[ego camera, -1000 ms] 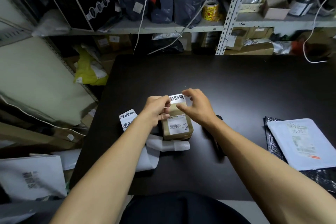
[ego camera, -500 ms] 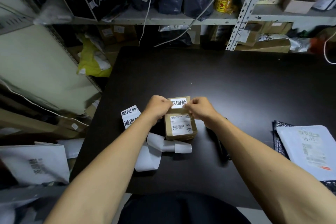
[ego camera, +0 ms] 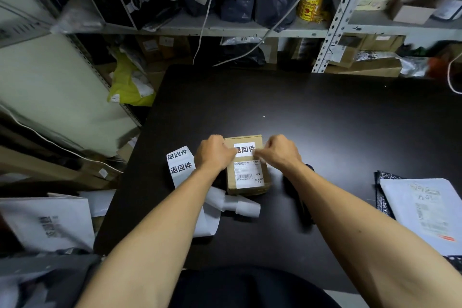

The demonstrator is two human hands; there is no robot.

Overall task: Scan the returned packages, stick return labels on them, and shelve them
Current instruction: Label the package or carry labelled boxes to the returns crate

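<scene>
Nearest on the black desk (ego camera: 325,132) lies a curled strip of label backing (ego camera: 225,207), its remaining return labels (ego camera: 178,161) just left of the left hand (ego camera: 212,154). The small cardboard box (ego camera: 248,182) sits mid-desk, shipping label (ego camera: 247,175) facing up. Both hands, fingers curled, press a white return label (ego camera: 245,149) onto the box's far top; the left holds its left edge, the right hand (ego camera: 281,151) its right edge. This looks like the sticking step, nearly finished. Next would be smoothing the label flat, then lifting the box toward the metal shelves (ego camera: 225,30) beyond. A white mailer (ego camera: 422,212) waits at right.
</scene>
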